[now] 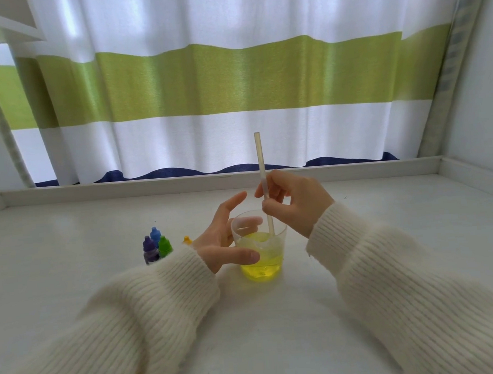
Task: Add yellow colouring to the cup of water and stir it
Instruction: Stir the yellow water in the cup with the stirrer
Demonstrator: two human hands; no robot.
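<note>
one clear cup (pixel 260 244) holds yellow water. right hand (pixel 295 205) pinches one straw (pixel 263 179); left hand (pixel 224 241) loosely open beside cup. four little bottles (pixel 158 247), maybe.

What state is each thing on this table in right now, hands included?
Cup: upright, partly filled with yellow liquid.
Straw: nearly upright, lower end in the liquid.
Right hand: pinches the straw.
Left hand: fingers spread around the cup, thumb on its near wall.
Purple bottle, blue bottle, green bottle: upright, capped.
Yellow bottle: mostly hidden behind the left wrist.
</note>
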